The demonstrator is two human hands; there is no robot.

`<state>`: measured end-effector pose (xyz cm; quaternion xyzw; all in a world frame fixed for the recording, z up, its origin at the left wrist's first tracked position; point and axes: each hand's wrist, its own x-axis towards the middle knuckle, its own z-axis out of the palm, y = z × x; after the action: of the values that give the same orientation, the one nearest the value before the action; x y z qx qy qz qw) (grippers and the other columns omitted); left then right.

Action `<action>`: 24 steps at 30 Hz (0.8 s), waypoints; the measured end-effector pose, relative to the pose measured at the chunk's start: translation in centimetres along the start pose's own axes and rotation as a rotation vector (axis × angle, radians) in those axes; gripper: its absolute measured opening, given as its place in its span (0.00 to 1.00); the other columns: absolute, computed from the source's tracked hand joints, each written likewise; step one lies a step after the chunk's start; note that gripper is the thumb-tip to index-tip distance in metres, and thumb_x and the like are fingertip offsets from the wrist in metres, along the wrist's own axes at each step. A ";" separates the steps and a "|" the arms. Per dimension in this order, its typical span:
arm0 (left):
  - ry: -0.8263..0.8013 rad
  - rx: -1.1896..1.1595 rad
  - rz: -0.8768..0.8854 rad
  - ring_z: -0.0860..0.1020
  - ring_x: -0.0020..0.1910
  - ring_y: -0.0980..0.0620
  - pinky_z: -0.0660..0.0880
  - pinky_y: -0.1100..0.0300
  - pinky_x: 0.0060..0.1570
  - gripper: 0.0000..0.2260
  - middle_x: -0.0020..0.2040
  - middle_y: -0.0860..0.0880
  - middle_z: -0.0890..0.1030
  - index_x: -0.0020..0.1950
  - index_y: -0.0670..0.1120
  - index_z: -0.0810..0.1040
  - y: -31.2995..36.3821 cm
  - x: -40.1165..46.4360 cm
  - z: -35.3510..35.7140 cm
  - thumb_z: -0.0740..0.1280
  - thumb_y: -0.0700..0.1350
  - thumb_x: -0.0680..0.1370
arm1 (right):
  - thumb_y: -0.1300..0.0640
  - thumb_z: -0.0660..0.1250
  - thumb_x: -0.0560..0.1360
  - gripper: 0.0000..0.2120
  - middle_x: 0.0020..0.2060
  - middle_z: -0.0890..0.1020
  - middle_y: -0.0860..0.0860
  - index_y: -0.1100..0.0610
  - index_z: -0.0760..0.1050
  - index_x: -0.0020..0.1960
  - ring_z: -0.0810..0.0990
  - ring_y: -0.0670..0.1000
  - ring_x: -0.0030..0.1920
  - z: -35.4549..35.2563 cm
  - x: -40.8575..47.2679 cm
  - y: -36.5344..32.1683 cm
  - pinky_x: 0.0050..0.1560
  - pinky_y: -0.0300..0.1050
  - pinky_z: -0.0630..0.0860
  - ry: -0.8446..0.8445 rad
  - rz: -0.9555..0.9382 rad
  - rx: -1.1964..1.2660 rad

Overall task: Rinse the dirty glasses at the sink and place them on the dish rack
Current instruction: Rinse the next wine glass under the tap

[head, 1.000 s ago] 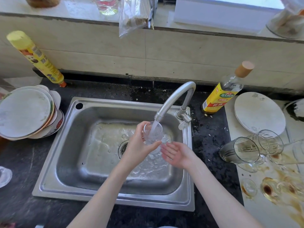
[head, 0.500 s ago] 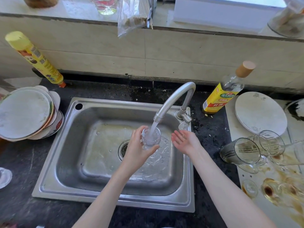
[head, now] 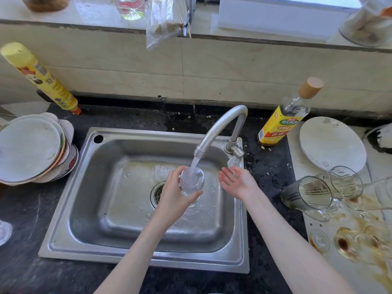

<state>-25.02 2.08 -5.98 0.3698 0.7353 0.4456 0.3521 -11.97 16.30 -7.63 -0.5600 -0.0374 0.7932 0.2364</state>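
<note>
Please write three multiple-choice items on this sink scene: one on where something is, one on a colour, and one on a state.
1. Where is the glass that the left hand holds?
A. Lying on the counter right of the sink
B. Under the faucet, above the sink
C. On the stack of plates at the left

2. What colour is the label of the bottle right of the faucet?
A. Blue
B. Yellow
C. Black

3. What state is the right hand in?
A. Open, holding nothing
B. Gripping a sponge
C. Gripping a plate

Answers: 1 B, the water stream falls straight into the held glass; 2 B, the label is yellow with green and red marks; 3 A, its palm faces up with the fingers spread beside the glass.
</note>
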 end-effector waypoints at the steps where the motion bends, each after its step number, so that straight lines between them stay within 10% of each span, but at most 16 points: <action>1: 0.001 -0.002 0.000 0.76 0.53 0.50 0.75 0.54 0.54 0.27 0.56 0.54 0.73 0.55 0.62 0.67 0.0 0.0 0.0 0.77 0.43 0.67 | 0.61 0.58 0.79 0.06 0.49 0.76 0.56 0.63 0.71 0.52 0.76 0.55 0.50 0.0 -0.1 0.0 0.42 0.47 0.74 0.004 -0.003 0.003; 6: 0.012 0.004 0.004 0.76 0.54 0.52 0.74 0.57 0.54 0.27 0.57 0.55 0.73 0.55 0.63 0.66 0.3 0.0 -0.1 0.77 0.43 0.66 | 0.61 0.58 0.80 0.05 0.47 0.76 0.56 0.63 0.71 0.51 0.74 0.56 0.56 0.2 -0.6 -0.2 0.52 0.46 0.71 0.010 -0.001 0.010; 24: 0.014 0.026 0.118 0.73 0.55 0.59 0.72 0.64 0.54 0.27 0.55 0.60 0.71 0.54 0.65 0.66 3.5 1.1 -0.9 0.76 0.42 0.68 | 0.59 0.58 0.80 0.11 0.45 0.78 0.58 0.68 0.71 0.52 0.77 0.53 0.45 0.5 -3.3 -5.0 0.42 0.42 0.73 -0.136 -0.036 0.227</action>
<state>-25.47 3.86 -2.68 0.4139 0.7205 0.4587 0.3150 -9.89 19.41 -2.96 -0.4738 0.0268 0.8240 0.3094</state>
